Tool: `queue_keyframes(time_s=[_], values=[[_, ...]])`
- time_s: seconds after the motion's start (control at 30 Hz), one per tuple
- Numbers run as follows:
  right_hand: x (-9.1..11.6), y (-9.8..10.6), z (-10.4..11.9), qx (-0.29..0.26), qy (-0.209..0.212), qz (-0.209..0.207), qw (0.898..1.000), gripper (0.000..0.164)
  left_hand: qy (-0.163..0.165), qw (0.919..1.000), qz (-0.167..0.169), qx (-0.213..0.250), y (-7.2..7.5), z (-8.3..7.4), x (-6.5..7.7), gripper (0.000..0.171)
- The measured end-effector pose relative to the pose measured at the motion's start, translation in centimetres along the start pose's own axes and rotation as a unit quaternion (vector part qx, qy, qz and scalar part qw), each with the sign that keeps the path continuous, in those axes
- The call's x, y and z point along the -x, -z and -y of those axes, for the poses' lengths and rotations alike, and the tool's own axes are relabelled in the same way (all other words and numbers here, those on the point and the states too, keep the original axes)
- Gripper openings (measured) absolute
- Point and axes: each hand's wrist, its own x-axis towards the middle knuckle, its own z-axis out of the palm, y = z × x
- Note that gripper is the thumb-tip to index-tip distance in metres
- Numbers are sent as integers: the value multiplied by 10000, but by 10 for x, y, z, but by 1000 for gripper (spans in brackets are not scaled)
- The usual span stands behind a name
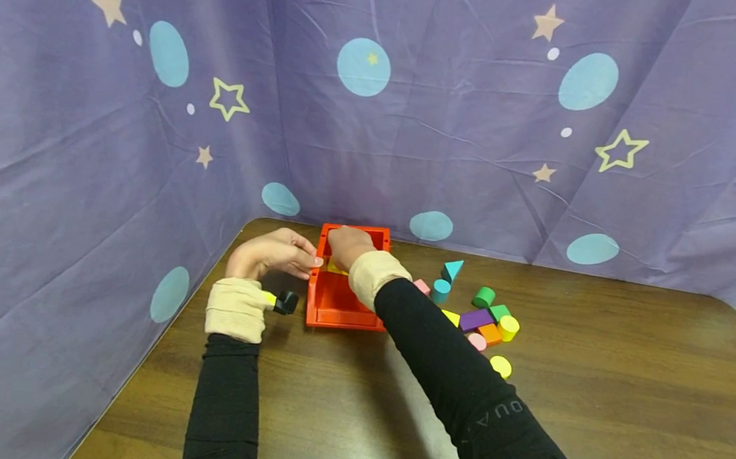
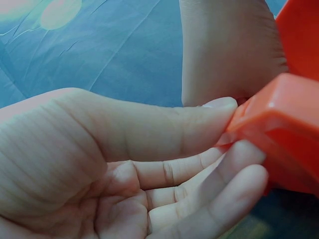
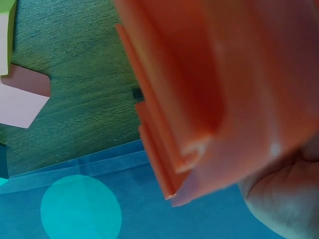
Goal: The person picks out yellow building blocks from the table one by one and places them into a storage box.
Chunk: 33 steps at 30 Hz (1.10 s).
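Note:
A red plastic box (image 1: 346,319) sits at the back left of the table. My left hand (image 1: 275,253) holds its left wall; in the left wrist view the thumb lies at the rim of the red box (image 2: 299,99) and fingertips touch the wall's outer side. Over the box's far half, my right hand (image 1: 348,244) reaches down inside with its fingers hidden. Something yellow (image 1: 336,267) shows in the box just below that hand. In the right wrist view the box wall (image 3: 169,74) covers most of the right hand (image 3: 284,196).
Several coloured blocks lie right of the box: a teal triangular block (image 1: 452,270), a blue cylinder (image 1: 440,290), a green cylinder (image 1: 484,297), a purple block (image 1: 475,320), an orange block (image 1: 489,334) and a yellow cylinder (image 1: 500,366). A patterned curtain (image 1: 402,151) hangs behind the table (image 1: 624,402).

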Motion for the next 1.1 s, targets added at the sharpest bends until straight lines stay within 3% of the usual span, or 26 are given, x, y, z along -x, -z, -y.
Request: queue_keyframes(time_s=[0.8,1.1], values=[[1,1,0,142,-2,114,9998,20,-98,9999,42,32,-1,1,0,22],[10,19,3,438,169,121,9988,24,-51,10000,21,-22,2,2,-2,25]])
